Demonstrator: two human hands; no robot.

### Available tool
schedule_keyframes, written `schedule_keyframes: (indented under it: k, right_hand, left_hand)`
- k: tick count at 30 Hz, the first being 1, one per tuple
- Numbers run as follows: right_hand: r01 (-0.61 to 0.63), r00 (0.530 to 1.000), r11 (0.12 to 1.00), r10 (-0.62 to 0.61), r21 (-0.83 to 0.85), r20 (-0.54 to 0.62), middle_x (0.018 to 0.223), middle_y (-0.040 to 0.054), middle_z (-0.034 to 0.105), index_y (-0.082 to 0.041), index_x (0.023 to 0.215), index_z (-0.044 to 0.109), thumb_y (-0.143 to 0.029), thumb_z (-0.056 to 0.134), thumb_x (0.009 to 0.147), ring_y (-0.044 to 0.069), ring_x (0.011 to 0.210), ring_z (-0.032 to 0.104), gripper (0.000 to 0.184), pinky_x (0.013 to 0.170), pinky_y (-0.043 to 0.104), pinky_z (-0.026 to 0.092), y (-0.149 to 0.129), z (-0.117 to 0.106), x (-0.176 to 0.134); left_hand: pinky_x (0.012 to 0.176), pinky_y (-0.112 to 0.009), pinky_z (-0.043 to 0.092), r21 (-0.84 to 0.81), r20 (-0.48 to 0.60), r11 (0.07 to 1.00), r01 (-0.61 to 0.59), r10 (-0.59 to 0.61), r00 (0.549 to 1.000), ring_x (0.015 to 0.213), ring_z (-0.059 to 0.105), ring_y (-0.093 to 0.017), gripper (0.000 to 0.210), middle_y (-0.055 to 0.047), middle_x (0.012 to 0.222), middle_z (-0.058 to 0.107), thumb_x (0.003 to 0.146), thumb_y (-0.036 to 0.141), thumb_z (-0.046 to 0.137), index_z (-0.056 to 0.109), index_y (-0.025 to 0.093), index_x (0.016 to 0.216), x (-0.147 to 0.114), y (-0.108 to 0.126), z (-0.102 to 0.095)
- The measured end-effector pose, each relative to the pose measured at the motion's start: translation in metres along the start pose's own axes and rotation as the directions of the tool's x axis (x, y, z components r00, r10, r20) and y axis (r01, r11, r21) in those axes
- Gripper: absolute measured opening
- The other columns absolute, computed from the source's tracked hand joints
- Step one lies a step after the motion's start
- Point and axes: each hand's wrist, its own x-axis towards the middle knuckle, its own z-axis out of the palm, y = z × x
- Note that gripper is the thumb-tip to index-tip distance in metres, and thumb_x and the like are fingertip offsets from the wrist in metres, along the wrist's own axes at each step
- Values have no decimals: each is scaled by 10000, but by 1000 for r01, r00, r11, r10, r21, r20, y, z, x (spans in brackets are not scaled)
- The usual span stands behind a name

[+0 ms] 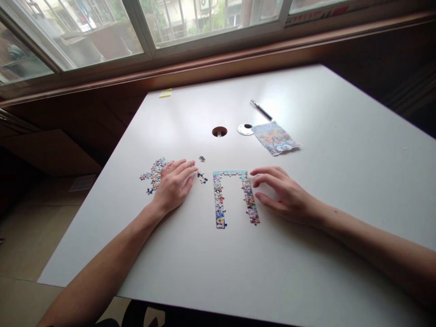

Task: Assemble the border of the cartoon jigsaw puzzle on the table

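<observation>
Joined jigsaw pieces form a three-sided puzzle border on the white table, with its near side open. My right hand rests just right of the border's upper right corner, fingers curved and apart, holding nothing that I can see. Over the right part of a pile of loose puzzle pieces lies my left hand, its fingers stretched out. Some pieces under that palm are hidden. A few loose pieces lie between the left hand and the border, and a single dark piece sits a little farther back.
A crumpled printed picture sheet lies beyond the border, near a black pen. The white table has a round cable hole, with its metal cover beside it. A yellow sticky note marks the far edge, below the window.
</observation>
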Motion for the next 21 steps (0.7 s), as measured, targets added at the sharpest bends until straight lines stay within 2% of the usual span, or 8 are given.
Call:
schedule_keyframes:
  k: [2, 5, 9, 13, 17, 21]
  right_hand:
    - [-5, 1000, 1000, 5, 3, 4, 1264, 114, 577, -252, 1022, 556, -196, 607, 881, 292, 1216, 516, 160, 1020, 510, 467, 0, 0, 0]
    - [-10, 1000, 1000, 10, 6, 5, 1261, 114, 579, -250, 1025, 559, -196, 607, 879, 293, 1219, 517, 163, 1021, 511, 468, 0, 0, 0]
    - [-9, 1000, 1000, 9, 1, -4, 1261, 117, 580, -247, 1019, 562, -200, 604, 881, 294, 1217, 515, 152, 1022, 514, 465, -1, 0, 1]
    - [-3, 1000, 1000, 3, 4, -6, 1258, 119, 586, -248, 1025, 563, -199, 606, 878, 298, 1208, 521, 161, 1015, 523, 467, -1, 0, 1]
    - [-8, 1000, 1000, 8, 17, -8, 1257, 114, 594, -254, 1031, 581, -207, 615, 865, 306, 1189, 536, 176, 1003, 537, 471, 0, 0, 1]
    - [-10, 1000, 999, 11, 31, -14, 1240, 113, 599, -250, 1026, 584, -196, 615, 866, 300, 1186, 536, 172, 1017, 530, 465, -2, -1, 1]
  left_hand:
    - [1196, -476, 227, 5, 21, 1000, 13, -14, 1000, 1352, 490, -223, 304, -9, 1405, 607, 993, 193, 461, 623, 264, 1241, 1, 0, -1]
    - [1172, -458, 273, -1, -5, 998, 57, -57, 998, 1222, 581, -218, 290, -24, 1284, 681, 998, 187, 442, 642, 249, 1198, 1, -2, -1]
    - [1099, -448, 342, 22, -48, 995, 97, -96, 994, 1148, 606, -247, 245, -45, 1143, 721, 975, 234, 520, 661, 239, 1175, 1, -8, -1]
    - [1023, -475, 356, 71, -42, 992, 101, -98, 994, 1120, 601, -270, 228, -68, 1136, 697, 971, 319, 559, 690, 260, 1147, 1, -8, -5]
    - [1008, -497, 330, 105, 3, 991, 84, -85, 996, 1122, 580, -273, 210, -52, 1143, 695, 983, 249, 517, 716, 281, 1042, 0, -7, -11]
    - [963, -493, 355, 118, 26, 986, 120, -124, 992, 1100, 571, -289, 127, -71, 1130, 685, 957, 270, 559, 680, 242, 984, 0, -10, -12]
